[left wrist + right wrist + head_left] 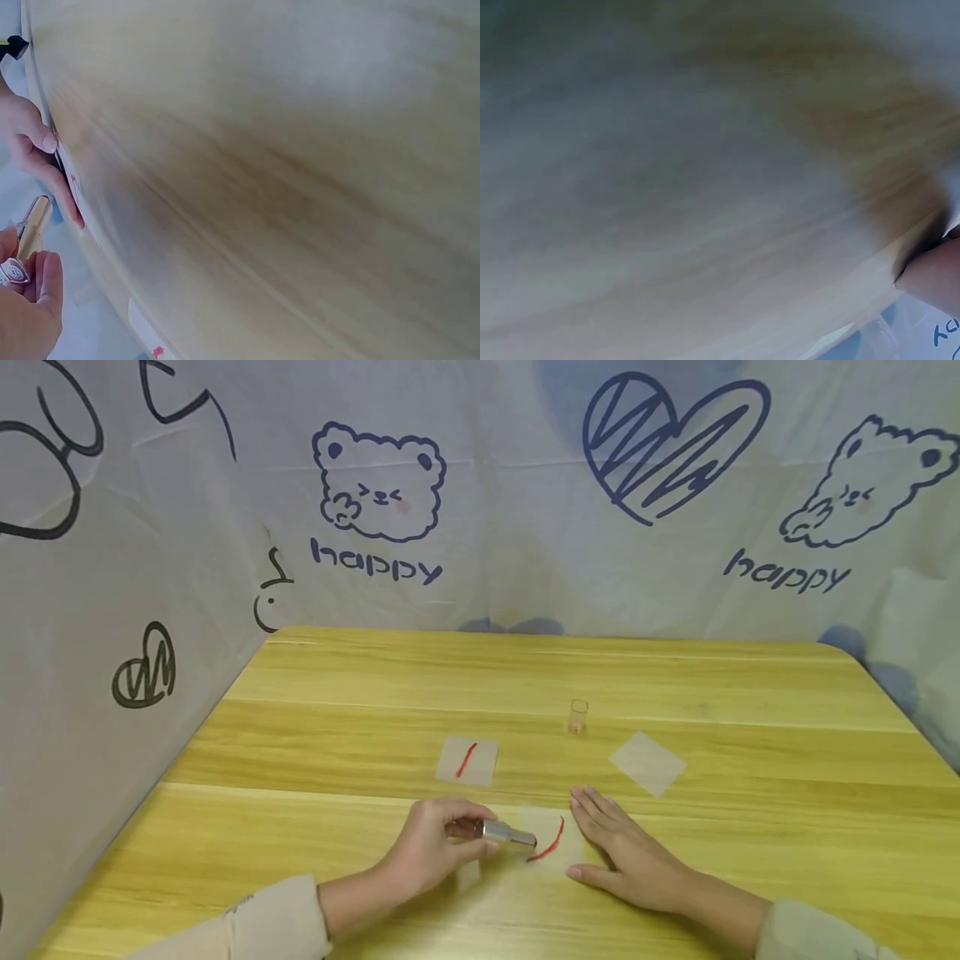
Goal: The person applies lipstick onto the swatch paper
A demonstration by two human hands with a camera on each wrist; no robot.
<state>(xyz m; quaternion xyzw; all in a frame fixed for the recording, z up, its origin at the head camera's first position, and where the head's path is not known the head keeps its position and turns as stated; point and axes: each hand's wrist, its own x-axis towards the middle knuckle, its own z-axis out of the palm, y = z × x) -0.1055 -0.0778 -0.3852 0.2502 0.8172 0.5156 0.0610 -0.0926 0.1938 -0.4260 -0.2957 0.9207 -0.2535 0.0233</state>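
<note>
At six o'clock, above the wood-grain table point(360, 710), a silver tube point(508, 833) with a dark reddish tip, clamped between thumb and fingers of the left hand point(438, 843), at nine o'clock from it. At three o'clock from the tube, a pale paper square point(542, 822) with a curved red line; contact with the tip impossible to tell. Farther toward three o'clock, the right hand point(636, 862), laid along the square's right edge, fingers straight, thumb spread apart. At eleven o'clock, a second square point(483, 767) with a red stroke; at one, a small clear cylinder point(577, 718); at two, a plain sheet point(648, 764) turned like a diamond. At twelve, beyond the table, pale cloth point(517, 543) with blue bears and a heart.
</note>
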